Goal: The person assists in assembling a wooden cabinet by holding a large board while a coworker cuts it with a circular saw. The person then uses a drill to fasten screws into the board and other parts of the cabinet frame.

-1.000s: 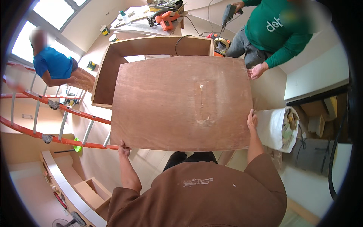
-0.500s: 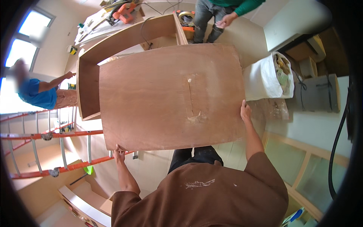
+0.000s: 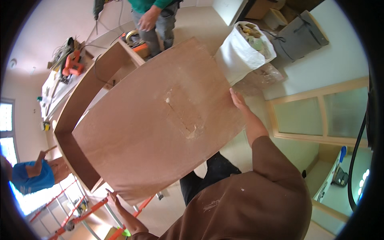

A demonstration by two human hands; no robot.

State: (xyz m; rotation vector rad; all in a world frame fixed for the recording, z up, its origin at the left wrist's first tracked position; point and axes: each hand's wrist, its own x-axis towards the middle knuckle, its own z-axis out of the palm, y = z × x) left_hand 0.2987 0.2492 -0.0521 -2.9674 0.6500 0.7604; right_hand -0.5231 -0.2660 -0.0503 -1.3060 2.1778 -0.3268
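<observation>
A broad brown wooden panel (image 3: 140, 128) lies in front of me, with a thin slit and pale filler patches toward its right part. My right hand (image 3: 238, 100) holds its right edge, fingertips showing along the rim. At the near left corner my left hand (image 3: 113, 197) has hold of the panel's edge; its fingers are partly hidden. Beyond the panel stands a curved, open wooden frame (image 3: 76, 160), partly covered by it. A dark cable (image 3: 98, 76) hangs over the frame's far side.
An orange-railed ladder (image 3: 96, 208) stands at the lower left. A person in green (image 3: 150, 20) is beyond the frame, another in blue (image 3: 36, 176) at the left. A white sack (image 3: 236, 56) of debris stands right of the panel, near a grey box (image 3: 300, 38). An orange power tool (image 3: 73, 64) rests on a bench.
My view has turned, so the panel and frame appear tilted, right side up and left side down. Both hands stay at the panel's edges. The person in green has lowered a hand.
</observation>
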